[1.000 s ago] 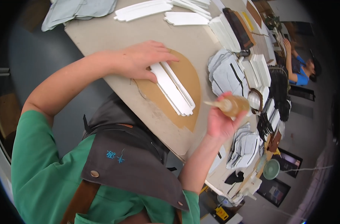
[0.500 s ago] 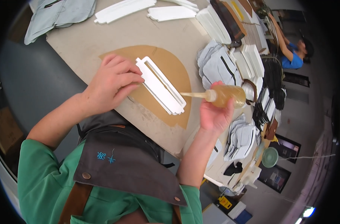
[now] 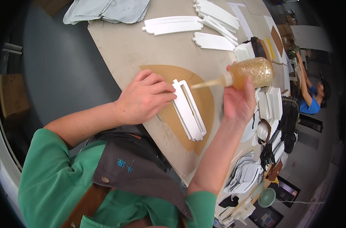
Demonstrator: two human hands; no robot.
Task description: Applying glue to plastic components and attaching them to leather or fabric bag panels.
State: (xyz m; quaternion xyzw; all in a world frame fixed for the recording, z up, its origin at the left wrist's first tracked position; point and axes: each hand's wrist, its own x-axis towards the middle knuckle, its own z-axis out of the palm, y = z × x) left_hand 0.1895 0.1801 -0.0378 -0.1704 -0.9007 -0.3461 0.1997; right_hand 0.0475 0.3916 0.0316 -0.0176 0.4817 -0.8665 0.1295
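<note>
A white slotted strip (image 3: 186, 114), seemingly several thin pieces stacked, lies on a brown rounded sheet (image 3: 206, 97) on the table. My left hand (image 3: 145, 98) is at the strip's upper left edge, its curled fingertips gripping there; the thumb is mostly hidden. In my right hand (image 3: 238, 104) is a clear squeeze bottle (image 3: 253, 73) of amber, glue-like liquid, held nearly level. Its long pale nozzle (image 3: 209, 83) points left, with the tip beside the upper end of the strip's slot. Whether the tip touches the strip I cannot tell.
More white strips (image 3: 173, 25) lie at the far side of the table. Grey fabric pieces (image 3: 108, 9) are stacked at the far left corner. Along the right stand piles of white pieces (image 3: 270, 104), black straps (image 3: 289, 114) and grey pieces (image 3: 244, 174). A person in blue (image 3: 310, 102) works beyond.
The view has shifted, so the table appears lower and further right. The bottle's nozzle has gone from the strip's lower right side to near its upper end. My left hand stays at the strip's edge.
</note>
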